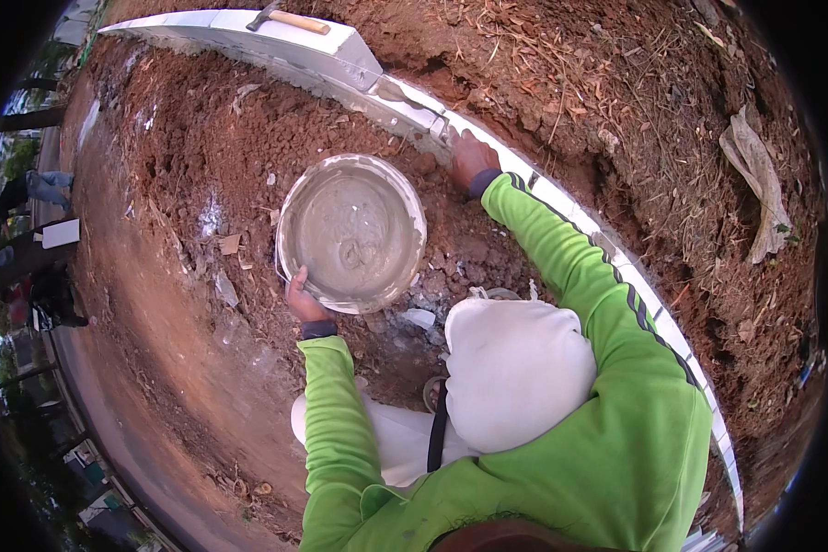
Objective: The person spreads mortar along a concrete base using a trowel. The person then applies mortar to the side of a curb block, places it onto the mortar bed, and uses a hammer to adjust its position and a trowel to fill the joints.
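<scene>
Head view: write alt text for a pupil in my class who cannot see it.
A person's left hand grips the rim of a bucket of wet grey mix, while the right hand is at the handle of a trowel on a low white wall. A hammer lies on a higher row of blocks beyond.

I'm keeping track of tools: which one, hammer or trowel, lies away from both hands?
The wooden-handled hammer: it lies on top of the raised white blocks, while the trowel is at the right hand.
</scene>
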{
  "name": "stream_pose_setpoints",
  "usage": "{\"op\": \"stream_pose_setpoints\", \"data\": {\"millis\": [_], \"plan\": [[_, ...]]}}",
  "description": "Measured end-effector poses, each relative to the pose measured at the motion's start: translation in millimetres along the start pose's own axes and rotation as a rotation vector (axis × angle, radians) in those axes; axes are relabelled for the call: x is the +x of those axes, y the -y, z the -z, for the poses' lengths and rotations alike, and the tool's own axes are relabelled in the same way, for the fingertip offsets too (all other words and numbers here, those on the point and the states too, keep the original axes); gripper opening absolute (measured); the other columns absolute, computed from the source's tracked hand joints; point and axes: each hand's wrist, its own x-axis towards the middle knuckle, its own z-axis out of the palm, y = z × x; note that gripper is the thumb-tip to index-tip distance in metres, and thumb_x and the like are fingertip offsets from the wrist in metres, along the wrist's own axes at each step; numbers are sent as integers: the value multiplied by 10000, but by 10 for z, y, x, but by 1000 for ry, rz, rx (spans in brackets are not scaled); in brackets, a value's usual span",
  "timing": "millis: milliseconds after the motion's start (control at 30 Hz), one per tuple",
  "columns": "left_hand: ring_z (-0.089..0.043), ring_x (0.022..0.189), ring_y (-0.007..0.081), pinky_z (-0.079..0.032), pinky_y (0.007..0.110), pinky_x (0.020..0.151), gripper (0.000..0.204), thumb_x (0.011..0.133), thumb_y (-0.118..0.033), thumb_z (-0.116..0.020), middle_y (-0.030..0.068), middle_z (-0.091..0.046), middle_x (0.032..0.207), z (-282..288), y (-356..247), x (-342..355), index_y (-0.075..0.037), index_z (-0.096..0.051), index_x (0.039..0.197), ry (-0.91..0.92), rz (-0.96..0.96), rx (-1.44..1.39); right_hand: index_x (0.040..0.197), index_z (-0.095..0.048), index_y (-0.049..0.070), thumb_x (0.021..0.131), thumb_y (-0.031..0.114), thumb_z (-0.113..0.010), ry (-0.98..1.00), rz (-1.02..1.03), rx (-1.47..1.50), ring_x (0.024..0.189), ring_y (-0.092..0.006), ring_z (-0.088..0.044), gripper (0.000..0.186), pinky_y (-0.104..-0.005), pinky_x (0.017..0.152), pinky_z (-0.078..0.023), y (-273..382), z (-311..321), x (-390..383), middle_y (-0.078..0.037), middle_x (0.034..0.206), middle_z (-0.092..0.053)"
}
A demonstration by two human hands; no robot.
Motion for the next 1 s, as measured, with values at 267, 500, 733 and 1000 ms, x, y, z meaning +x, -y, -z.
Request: {"op": "stream_pose_setpoints", "data": {"millis": [267, 500, 733, 1000], "plan": [[-648, 1066, 289, -492, 419, 1003, 343, 877, -172, -648, 159, -676, 1175, -93, -26, -102, 54, -654, 1134, -8, -22, -26, 1478, -455, 83, 853, 114, -603, -44, -25, -10, 988, -415, -690, 643, -517, 846, -554, -183, -203, 63, -208, 1224, -608], [-644, 1121, 303, -477, 431, 1045, 398, 894, -186, -619, 146, -664, 1246, 20, 20, -16, 16, -618, 1237, -8, -8, -30, 1494, -442, 91, 851, 232, -661, -19, -38, -2, 1054, -407, -677, 694, -510, 907, -543, -210, -160, -135, -202, 1254, -605], [-653, 1090, 303, -482, 429, 1034, 331, 891, -175, -625, 141, -682, 1200, 42, 92, 81, 9, -649, 1164, -12, -21, 22, 1504, -429, 85, 814, 386, -737, 17, -66, -4, 1101, -415, -657, 813, -505, 921, -541, -362, -261, -146, -212, 1255, -612], [-657, 1071, 302, -489, 423, 1017, 316, 884, -151, -629, 148, -687, 1171, 53, 104, 71, 27, -653, 1145, -10, -32, -14, 1419, -489, 92, 785, 486, -772, 32, -54, -51, 1093, -425, -657, 798, -514, 901, -541, -286, -120, -298, -232, 1220, -620]]}}
